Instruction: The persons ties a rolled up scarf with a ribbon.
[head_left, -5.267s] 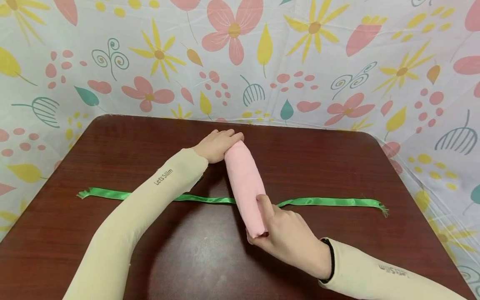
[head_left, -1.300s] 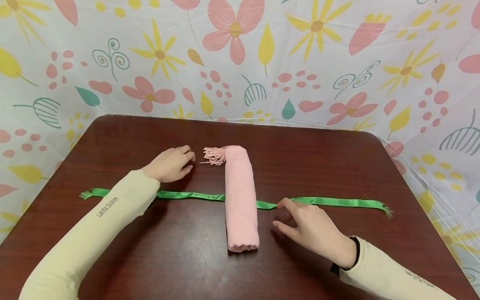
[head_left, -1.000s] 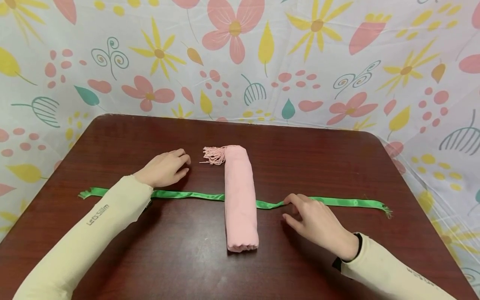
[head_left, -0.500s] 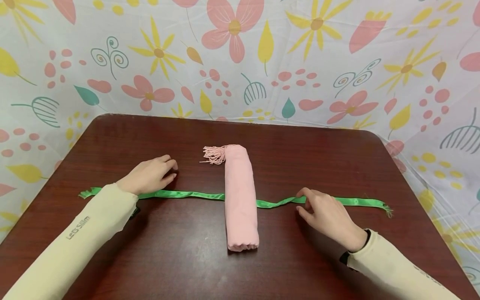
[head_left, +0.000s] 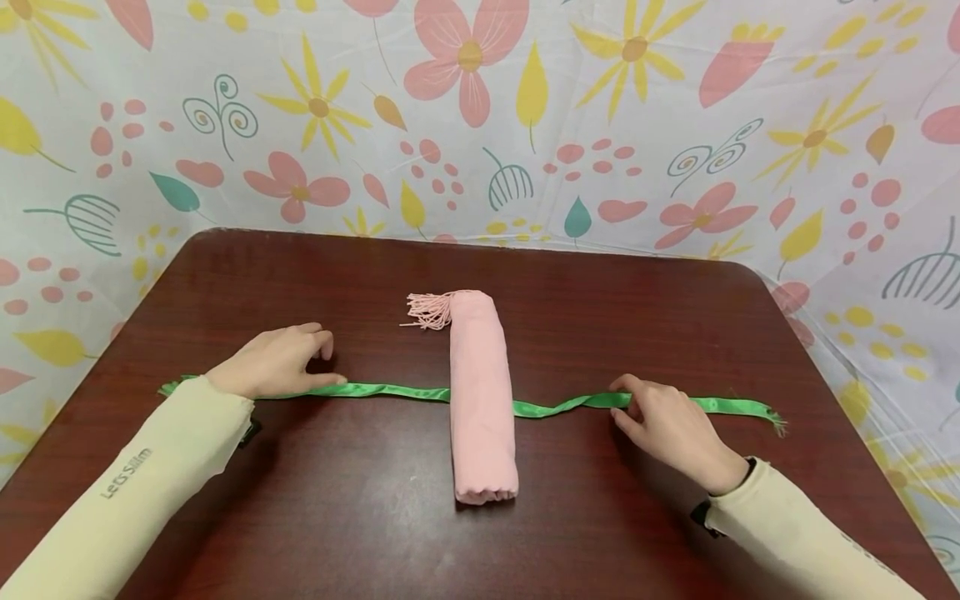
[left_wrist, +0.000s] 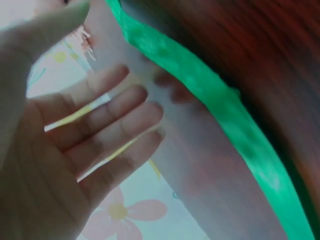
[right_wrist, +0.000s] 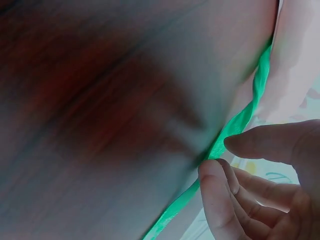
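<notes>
Green satin ribbon (head_left: 390, 390) flat across table (head_left: 600, 317), frayed ends, passing under pink fringed roll (head_left: 480, 392). Left of roll, left hand (head_left: 270, 362) relaxed, fingers straight, thumb on ribbon. Right of roll, right hand (head_left: 667, 421) pinching ribbon. Wrist views blurred. Sleeve print: "Let'sSlim".

Rolled cloth (head_left: 482, 396) lies lengthwise at the centre of the tabletop (head_left: 600, 317), across a ribbon (head_left: 390, 391) running left to right. Left hand (head_left: 273, 362) on its left part; right hand (head_left: 671, 425) on its right.
</notes>
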